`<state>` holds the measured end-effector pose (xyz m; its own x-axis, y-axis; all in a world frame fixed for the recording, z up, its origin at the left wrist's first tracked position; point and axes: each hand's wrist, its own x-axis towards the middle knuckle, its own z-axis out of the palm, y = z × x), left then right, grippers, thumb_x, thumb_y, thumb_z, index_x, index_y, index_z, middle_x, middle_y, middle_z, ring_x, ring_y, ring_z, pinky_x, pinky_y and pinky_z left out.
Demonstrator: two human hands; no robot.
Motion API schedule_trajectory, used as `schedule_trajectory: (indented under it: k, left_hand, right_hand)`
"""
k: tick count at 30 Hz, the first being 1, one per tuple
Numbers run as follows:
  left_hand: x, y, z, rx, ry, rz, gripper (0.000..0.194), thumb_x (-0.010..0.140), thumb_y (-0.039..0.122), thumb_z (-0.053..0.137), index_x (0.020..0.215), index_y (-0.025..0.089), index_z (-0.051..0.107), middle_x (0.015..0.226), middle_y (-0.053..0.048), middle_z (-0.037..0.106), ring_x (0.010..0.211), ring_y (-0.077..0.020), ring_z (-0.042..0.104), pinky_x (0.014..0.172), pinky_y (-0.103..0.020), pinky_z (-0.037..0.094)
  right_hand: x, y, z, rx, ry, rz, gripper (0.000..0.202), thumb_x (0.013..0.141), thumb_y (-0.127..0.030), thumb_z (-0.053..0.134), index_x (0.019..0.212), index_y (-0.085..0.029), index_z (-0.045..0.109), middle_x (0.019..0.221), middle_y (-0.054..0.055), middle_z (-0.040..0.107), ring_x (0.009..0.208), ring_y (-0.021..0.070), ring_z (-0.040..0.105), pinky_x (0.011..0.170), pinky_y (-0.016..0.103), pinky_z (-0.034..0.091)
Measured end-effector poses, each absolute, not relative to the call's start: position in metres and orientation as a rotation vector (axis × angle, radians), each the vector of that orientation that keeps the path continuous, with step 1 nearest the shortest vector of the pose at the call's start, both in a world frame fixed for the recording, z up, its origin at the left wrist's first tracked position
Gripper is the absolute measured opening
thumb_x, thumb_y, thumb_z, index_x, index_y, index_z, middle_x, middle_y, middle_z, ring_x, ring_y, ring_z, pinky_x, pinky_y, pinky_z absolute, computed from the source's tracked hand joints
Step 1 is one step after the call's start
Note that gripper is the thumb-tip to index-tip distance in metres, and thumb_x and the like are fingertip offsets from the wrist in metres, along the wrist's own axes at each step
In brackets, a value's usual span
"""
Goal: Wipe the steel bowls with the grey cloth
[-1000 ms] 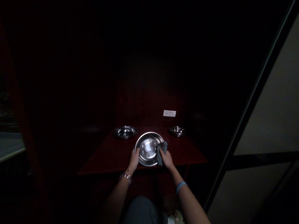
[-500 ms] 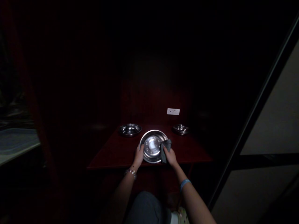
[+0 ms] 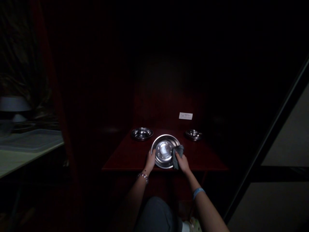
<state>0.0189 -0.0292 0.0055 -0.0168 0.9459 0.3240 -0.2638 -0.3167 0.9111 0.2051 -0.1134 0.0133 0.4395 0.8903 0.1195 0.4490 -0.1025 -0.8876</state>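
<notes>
Where the dim light reaches the near edge of the dark red table, both hands work on a large steel plate that is tilted up toward the person, its near rim at the table edge. Left hand, beaded bracelet at the wrist, curled around the plate's left rim and gripping it. Right hand, blue band on the forearm, closed on a grey cloth and pressing it against the plate's right rim. Plate face shows a ring of small dots around a bright centre. Risk, as a judgement: the plate stands on its rim near the table's edge, so a hard push from the cloth side could slide it off toward the lap if the left grip slackens; polished metal and poor light would both make a slip easier. Farther back, a smaller steel dish sits to the left and another steel dish to the right, both well apart from the hands. Beyond them a small white panel on the dark back wall. Far left, a pale counter, blurred.
</notes>
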Motion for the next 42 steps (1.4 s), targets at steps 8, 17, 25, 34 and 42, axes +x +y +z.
schedule_trajectory:
  k: [8, 17, 25, 34, 42]
  left_hand:
    - [0.018, -0.030, 0.006, 1.257, 0.796, 1.534, 0.038, 0.078, 0.041, 0.055, 0.101, 0.013, 0.065, 0.109, -0.013, 0.069, 0.106, -0.0267, 0.062, 0.100, -0.043, 0.044]
    - [0.018, -0.029, 0.004, 1.260, 0.805, 1.532, 0.038, 0.077, 0.042, 0.056, 0.100, 0.014, 0.065, 0.108, -0.013, 0.069, 0.107, -0.0271, 0.062, 0.100, -0.043, 0.044]
    - [0.018, -0.031, 0.007, 1.270, 0.794, 1.522, 0.039, 0.078, 0.040, 0.054, 0.105, 0.012, 0.064, 0.113, -0.014, 0.067, 0.111, -0.0284, 0.060, 0.102, -0.044, 0.042]
    - [0.017, -0.026, 0.001, 1.270, 0.787, 1.517, 0.034, 0.078, 0.044, 0.057, 0.099, 0.018, 0.065, 0.111, -0.014, 0.068, 0.106, -0.0292, 0.062, 0.099, -0.043, 0.044]
    - [0.018, -0.024, -0.002, 1.244, 0.788, 1.523, 0.033, 0.079, 0.043, 0.058, 0.101, 0.019, 0.065, 0.111, -0.012, 0.068, 0.104, -0.0279, 0.062, 0.097, -0.040, 0.045]
  right_hand:
    - [0.208, -0.109, 0.007, -1.720, -1.180, 0.558, 0.056, 0.086, -0.062, 0.039, 0.087, -0.015, 0.070, 0.095, 0.013, 0.072, 0.092, 0.0240, 0.068, 0.080, 0.028, 0.049]
    - [0.208, -0.109, 0.008, -1.758, -1.189, 0.527, 0.050, 0.088, -0.056, 0.040, 0.088, -0.015, 0.069, 0.097, 0.013, 0.072, 0.094, 0.0242, 0.067, 0.081, 0.029, 0.048]
    - [0.209, -0.108, 0.007, -1.781, -1.192, 0.518, 0.041, 0.088, -0.048, 0.043, 0.086, -0.016, 0.069, 0.096, 0.012, 0.072, 0.093, 0.0236, 0.068, 0.081, 0.029, 0.048]
    - [0.209, -0.106, 0.005, -1.772, -1.172, 0.557, 0.038, 0.083, -0.047, 0.053, 0.095, -0.015, 0.070, 0.099, 0.013, 0.073, 0.094, 0.0247, 0.068, 0.080, 0.029, 0.050]
    - [0.210, -0.106, 0.006, -1.781, -1.208, 0.548, 0.035, 0.082, -0.044, 0.056, 0.099, -0.016, 0.069, 0.100, 0.010, 0.073, 0.095, 0.0227, 0.069, 0.080, 0.028, 0.050]
